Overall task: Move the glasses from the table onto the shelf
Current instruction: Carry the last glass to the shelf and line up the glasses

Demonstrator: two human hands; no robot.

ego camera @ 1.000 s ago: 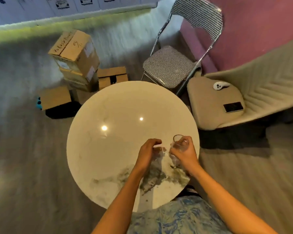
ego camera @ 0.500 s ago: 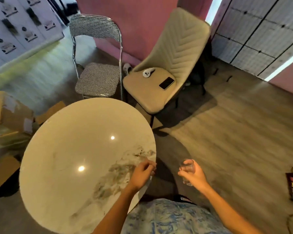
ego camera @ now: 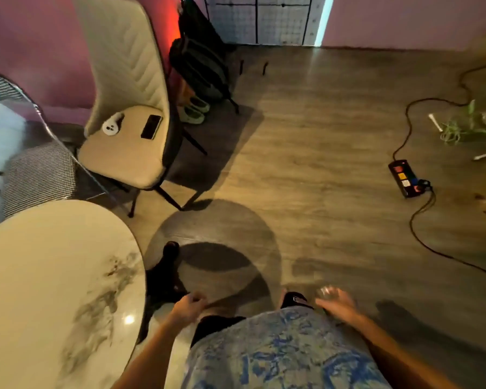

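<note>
Right hand (ego camera: pixel 337 304) grips glass (ego camera: pixel 325 292) above floor, beige chair (ego camera: pixel 129 108) well apart.

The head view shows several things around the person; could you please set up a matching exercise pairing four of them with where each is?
Things:
1. glass
2. phone
3. power strip
4. round table

Places:
A. on the wooden floor at right
B. at the left of the view
C. in the right hand
D. on the beige chair seat

Pairs: 1-C, 2-D, 3-A, 4-B
</note>
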